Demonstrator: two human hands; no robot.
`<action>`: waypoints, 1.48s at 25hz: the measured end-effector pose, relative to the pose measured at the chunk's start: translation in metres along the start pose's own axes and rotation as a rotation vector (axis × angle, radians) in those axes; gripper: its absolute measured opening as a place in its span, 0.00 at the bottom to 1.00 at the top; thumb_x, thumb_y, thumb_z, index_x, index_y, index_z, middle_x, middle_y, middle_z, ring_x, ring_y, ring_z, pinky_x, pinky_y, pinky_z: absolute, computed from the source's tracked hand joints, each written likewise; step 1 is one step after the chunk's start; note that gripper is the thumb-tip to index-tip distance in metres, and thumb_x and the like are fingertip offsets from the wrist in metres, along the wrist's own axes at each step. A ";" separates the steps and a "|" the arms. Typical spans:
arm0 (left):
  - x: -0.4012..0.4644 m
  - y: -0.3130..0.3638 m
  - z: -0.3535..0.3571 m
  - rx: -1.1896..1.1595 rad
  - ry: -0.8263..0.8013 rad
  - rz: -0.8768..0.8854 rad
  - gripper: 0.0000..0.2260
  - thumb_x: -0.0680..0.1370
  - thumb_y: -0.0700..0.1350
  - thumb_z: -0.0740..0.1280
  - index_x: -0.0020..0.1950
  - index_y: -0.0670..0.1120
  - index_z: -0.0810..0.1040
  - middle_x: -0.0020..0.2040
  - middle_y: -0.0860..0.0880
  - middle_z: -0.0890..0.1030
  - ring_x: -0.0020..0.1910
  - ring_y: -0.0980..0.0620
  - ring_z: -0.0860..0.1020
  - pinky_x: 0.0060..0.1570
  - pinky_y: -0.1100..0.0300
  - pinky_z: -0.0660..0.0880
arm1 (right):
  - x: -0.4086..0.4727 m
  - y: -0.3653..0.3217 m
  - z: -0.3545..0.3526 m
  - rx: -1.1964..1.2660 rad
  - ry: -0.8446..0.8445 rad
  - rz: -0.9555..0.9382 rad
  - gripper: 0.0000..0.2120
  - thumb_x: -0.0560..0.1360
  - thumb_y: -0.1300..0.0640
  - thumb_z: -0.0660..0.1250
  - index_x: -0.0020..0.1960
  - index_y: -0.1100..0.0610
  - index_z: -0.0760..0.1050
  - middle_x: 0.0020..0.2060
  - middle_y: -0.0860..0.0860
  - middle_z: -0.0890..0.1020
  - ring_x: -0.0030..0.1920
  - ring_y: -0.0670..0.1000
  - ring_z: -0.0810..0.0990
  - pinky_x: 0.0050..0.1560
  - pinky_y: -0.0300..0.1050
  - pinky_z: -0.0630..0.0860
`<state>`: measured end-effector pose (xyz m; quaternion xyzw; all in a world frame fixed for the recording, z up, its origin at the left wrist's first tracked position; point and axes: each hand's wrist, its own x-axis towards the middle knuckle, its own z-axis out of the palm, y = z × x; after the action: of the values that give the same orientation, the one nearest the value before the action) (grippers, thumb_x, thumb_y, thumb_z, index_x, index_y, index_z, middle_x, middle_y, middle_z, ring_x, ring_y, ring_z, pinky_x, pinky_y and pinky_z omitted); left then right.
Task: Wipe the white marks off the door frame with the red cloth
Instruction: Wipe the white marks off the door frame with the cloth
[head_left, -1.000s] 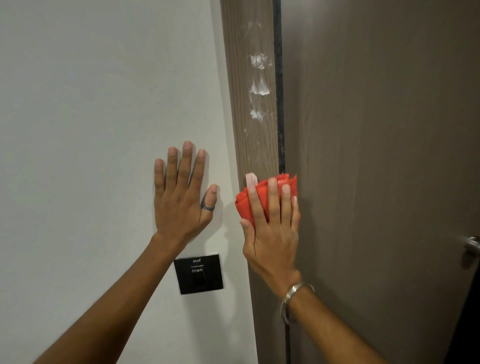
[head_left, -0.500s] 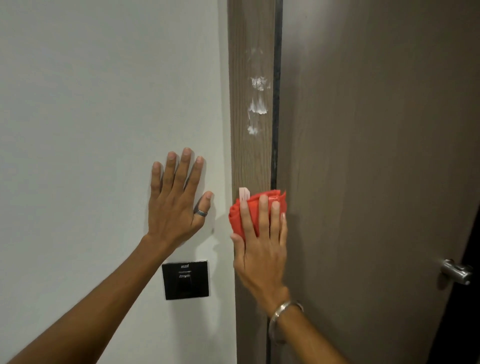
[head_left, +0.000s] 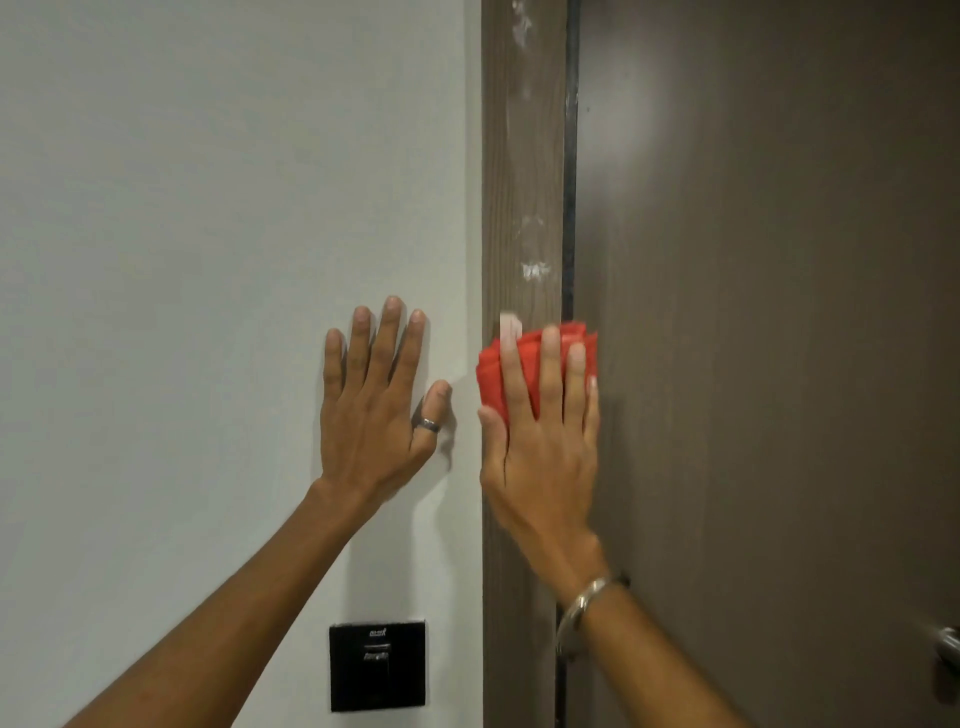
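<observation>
The fingers (head_left: 550, 364) of the right hand (head_left: 540, 457) are laid flat over the red cloth (head_left: 511, 371), which is pinned against the door frame (head_left: 522, 156) just below the lowest of the white marks (head_left: 534, 270). The left hand (head_left: 371, 415) is spread open and empty against the wall (head_left: 208, 208), grasping nothing. Compared with half a second earlier, the cloth has been carried up the frame, so that the gap to the marks is nearly closed; the wiping contact itself is judged not yet made. The cloth is seen folded into a thick, bunched pad, its layered edges showing above the fingertips and overlapping the dark gap beside the door (head_left: 779, 312). The marks appear as smeared white patches, with fainter ones higher up the frame.
</observation>
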<state>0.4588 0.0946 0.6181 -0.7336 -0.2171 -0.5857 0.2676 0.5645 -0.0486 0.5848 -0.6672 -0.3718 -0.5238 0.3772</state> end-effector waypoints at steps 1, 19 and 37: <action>-0.002 0.000 0.000 0.001 0.003 -0.002 0.33 0.85 0.61 0.51 0.86 0.47 0.51 0.87 0.43 0.51 0.86 0.40 0.49 0.83 0.40 0.46 | -0.021 0.001 0.000 -0.011 -0.016 -0.001 0.30 0.86 0.40 0.47 0.85 0.49 0.48 0.85 0.54 0.51 0.85 0.60 0.48 0.82 0.67 0.55; 0.039 -0.003 -0.003 -0.026 0.057 0.029 0.35 0.84 0.63 0.49 0.86 0.46 0.51 0.87 0.43 0.51 0.86 0.39 0.50 0.82 0.34 0.54 | -0.017 -0.001 0.007 -0.020 0.057 0.053 0.32 0.83 0.38 0.53 0.84 0.48 0.54 0.84 0.52 0.58 0.83 0.61 0.56 0.77 0.66 0.66; 0.034 -0.017 -0.007 -0.042 0.024 0.062 0.35 0.83 0.62 0.53 0.86 0.47 0.52 0.87 0.44 0.50 0.86 0.41 0.47 0.84 0.38 0.48 | 0.019 -0.007 0.001 -0.030 0.050 0.044 0.30 0.85 0.39 0.50 0.84 0.50 0.57 0.84 0.53 0.58 0.84 0.61 0.54 0.79 0.67 0.62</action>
<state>0.4508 0.1032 0.6550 -0.7385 -0.1786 -0.5902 0.2726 0.5625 -0.0426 0.6041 -0.6675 -0.3397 -0.5373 0.3877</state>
